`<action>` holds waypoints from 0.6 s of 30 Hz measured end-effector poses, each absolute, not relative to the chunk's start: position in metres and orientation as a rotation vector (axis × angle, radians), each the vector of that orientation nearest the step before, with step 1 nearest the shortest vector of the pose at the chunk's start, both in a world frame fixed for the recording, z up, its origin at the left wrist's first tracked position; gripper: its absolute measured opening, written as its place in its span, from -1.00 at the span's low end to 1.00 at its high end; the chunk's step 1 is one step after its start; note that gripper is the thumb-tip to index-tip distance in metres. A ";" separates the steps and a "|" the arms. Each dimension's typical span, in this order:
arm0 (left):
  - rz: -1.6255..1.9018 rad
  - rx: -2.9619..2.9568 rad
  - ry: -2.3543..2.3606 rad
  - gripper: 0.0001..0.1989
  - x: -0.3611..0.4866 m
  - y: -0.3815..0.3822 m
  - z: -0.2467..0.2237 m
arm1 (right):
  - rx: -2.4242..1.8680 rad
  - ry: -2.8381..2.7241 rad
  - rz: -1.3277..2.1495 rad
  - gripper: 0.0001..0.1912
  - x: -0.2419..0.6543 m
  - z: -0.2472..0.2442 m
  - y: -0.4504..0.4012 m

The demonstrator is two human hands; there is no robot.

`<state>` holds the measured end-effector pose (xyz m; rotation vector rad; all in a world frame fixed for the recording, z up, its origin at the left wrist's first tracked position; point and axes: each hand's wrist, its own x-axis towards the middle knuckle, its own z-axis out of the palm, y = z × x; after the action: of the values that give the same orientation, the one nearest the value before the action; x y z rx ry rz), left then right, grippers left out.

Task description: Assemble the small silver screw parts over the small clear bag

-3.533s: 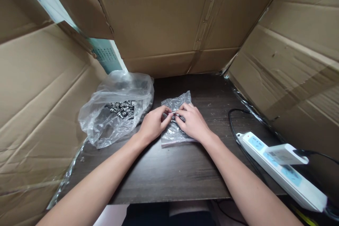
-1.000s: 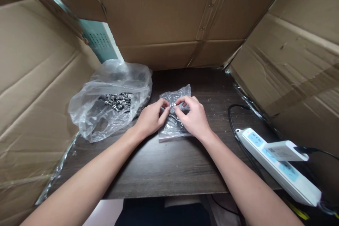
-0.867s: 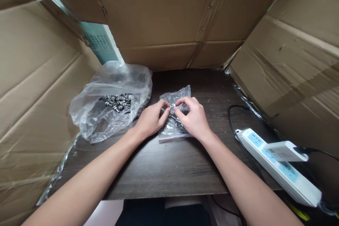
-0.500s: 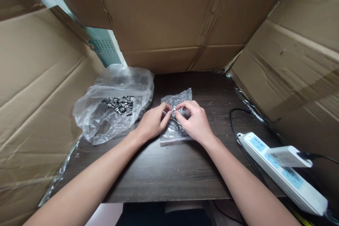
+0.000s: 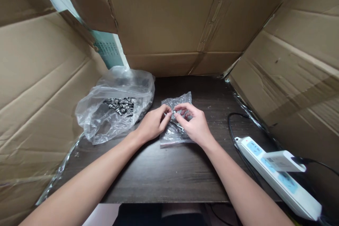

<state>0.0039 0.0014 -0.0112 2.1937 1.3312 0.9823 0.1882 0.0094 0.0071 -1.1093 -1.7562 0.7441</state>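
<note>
Head view: left hand (image 5: 151,123) pinches small metal fastener (image 5: 173,112), right hand (image 5: 196,123) just beside.

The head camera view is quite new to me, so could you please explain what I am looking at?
There is no machine here: a person works with two bare hands, filmed by a camera worn on the head, looking forward and down. The dark brown wooden table bears a large clear plastic bag of silvery metal bolts at the left. Beneath the hands lies a small flat clear plastic bag. At the right is a long white power strip. The left hand pinches a tiny silvery metal piece; the right hand has its fingertips close beside it, though whether they grip it is unclear.
</note>
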 end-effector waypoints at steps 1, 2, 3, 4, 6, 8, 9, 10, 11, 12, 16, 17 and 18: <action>0.987 2.196 1.331 -0.85 0.004 0.001 -0.011 | -1.082 -1.768 0.748 -0.79 0.188 0.007 0.010; 0.990 2.197 1.329 -0.85 0.004 0.001 -0.011 | -1.055 -1.785 0.740 -0.78 0.188 0.008 0.010; 0.993 2.198 1.324 -0.85 0.004 0.001 -0.012 | -1.037 -1.804 0.723 -0.79 0.189 0.008 0.010; 0.996 2.198 1.320 -0.85 0.004 0.001 -0.012 | -1.029 -1.821 0.704 -0.80 0.189 0.009 0.010; 0.997 2.197 1.315 -0.85 0.004 0.001 -0.012 | -1.034 -1.844 0.684 -0.82 0.190 0.008 0.011; 0.997 2.195 1.311 -0.85 0.004 0.001 -0.012 | -1.055 -1.845 0.709 -0.82 0.191 0.007 0.012; 1.000 2.197 1.308 -0.85 0.004 0.000 -0.012 | -1.064 -1.844 0.727 -0.81 0.192 0.006 0.013; 1.003 2.201 1.305 -0.84 0.004 0.000 -0.012 | -1.073 -1.850 0.730 -0.81 0.193 0.005 0.014; 1.001 2.209 1.300 -0.84 0.004 0.000 -0.012 | -1.084 -1.866 0.710 -0.81 0.193 0.005 0.014; 0.998 2.220 1.296 -0.84 0.004 0.000 -0.012 | -1.095 -1.898 0.673 -0.81 0.194 0.005 0.014; 0.986 2.216 1.312 -0.84 0.004 0.000 -0.012 | -1.174 -2.042 0.615 -0.47 0.198 0.008 0.013; 0.998 2.199 1.318 -0.84 0.004 0.001 -0.012 | -1.197 -2.049 0.648 -0.42 0.198 0.008 0.013; 1.009 2.185 1.321 -0.85 0.004 0.001 -0.012 | -1.217 -2.043 0.670 -0.42 0.199 0.009 0.013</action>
<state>0.0038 0.0013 -0.0123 2.1854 1.3211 1.0092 0.1988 0.0127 0.0087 -1.2167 -2.0435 0.6698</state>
